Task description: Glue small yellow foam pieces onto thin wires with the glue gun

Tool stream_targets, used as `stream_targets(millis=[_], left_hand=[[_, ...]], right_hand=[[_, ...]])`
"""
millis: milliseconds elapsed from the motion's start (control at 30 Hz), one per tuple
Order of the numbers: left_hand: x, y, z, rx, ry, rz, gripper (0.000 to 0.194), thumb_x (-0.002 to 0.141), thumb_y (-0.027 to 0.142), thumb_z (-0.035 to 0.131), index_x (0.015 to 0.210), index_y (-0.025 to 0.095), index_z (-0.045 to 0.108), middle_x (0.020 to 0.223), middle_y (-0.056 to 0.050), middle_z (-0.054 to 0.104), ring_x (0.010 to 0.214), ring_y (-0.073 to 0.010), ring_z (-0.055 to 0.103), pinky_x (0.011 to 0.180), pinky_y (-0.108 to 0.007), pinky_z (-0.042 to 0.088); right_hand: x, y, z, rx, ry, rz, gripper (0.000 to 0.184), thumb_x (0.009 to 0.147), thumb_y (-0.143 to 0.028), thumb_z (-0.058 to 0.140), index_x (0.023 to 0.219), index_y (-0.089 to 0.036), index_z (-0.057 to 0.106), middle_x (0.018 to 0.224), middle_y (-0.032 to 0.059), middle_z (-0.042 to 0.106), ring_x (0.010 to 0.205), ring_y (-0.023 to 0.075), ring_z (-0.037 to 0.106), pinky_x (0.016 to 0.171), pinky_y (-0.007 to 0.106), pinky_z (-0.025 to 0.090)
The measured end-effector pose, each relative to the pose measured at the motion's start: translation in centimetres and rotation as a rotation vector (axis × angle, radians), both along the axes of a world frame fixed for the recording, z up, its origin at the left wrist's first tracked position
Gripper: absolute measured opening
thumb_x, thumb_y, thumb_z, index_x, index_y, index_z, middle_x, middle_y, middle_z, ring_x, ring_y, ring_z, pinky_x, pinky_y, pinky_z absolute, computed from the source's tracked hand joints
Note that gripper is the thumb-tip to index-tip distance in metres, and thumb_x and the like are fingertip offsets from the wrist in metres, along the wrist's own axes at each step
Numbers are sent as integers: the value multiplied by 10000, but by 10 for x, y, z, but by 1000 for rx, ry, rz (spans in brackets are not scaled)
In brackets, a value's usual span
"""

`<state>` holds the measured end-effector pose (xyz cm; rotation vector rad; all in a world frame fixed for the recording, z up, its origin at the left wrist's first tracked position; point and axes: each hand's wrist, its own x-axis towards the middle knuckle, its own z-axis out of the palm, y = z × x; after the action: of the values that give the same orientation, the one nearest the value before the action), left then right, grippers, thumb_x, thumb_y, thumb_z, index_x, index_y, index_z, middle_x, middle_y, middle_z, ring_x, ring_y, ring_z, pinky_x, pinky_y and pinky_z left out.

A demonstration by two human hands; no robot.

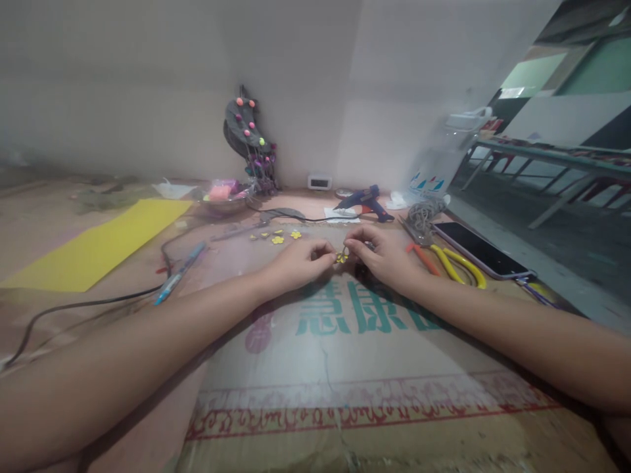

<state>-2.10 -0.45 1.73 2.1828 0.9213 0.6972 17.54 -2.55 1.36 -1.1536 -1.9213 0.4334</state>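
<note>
Flower (342, 259) | between both hands (304, 264) | facing roughly upward | long axis indistinct

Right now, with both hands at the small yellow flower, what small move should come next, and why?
Probably, steady the small yellow flower with the left hand before the right hand adjusts it: the left hand touches its edge, the right hand pinches close by, and so small a thing could slip.

Dark-screened phone (482, 251), large bottle (444, 156).
</note>
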Motion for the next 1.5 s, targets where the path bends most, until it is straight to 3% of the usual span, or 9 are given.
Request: stream_targets(millis=[200, 333, 533, 767, 1000, 1500], left_hand=[[1, -2, 0, -77, -38, -79, 227, 843, 318, 489, 734, 162, 611, 679, -1, 624, 628, -131, 549, 601, -249, 404], [2, -2, 2, -115, -84, 10, 226, 839, 333, 488, 732, 162, 590, 672, -3, 618, 631, -136, 547, 616, -251, 410], [2, 0, 3, -61, -130, 140, 220, 839, 327, 489, 710, 165, 561, 685, 4, 582, 673, -142, 528, 661, -260, 402], [2, 0, 1, 3, -80, 115, 218, 845, 320, 480, 750, 157, 589, 732, -9, 606, 721, -157, 534, 674, -267, 388], [2, 3, -4, 71, -44, 79, 227, 859, 317, 466, 788, 155, 609, 755, -14, 629, 722, -162, 560, 660, -270, 395], [2, 2, -1, 77, -26, 87, 256, 878, 336, 458, 774, 158, 609, 758, -21, 642, 738, -170, 566, 676, -277, 404]], right_hand=[[-2, 2, -1, -34, -43, 6, 114, 879, -282, 535, 856, -185, 592, 812, 29, 651, 774, 170, 592, 720, 299, 456], [-1, 3, -3, -1, 52, 14, 123, 907, -296, 507, 960, -195, 553, 888, 34, 628, 816, 166, 590, 735, 300, 467], [-1, 0, 1, 39, 15, -54, 143, 870, -332, 565, 833, -197, 541, 797, 18, 594, 749, 160, 554, 678, 290, 447], [-4, 2, 2, -54, -67, -37, 191, 803, -364, 635, 802, -173, 640, 778, 29, 645, 719, 161, 566, 636, 273, 430], [-3, -1, 2, -120, -90, 6, 210, 831, -370, 594, 789, -167, 633, 722, 19, 636, 609, 133, 550, 570, 258, 409], [-3, 0, 3, -98, -111, 42, 198, 866, -317, 518, 775, -174, 620, 700, 15, 638, 605, 137, 558, 570, 260, 419]])
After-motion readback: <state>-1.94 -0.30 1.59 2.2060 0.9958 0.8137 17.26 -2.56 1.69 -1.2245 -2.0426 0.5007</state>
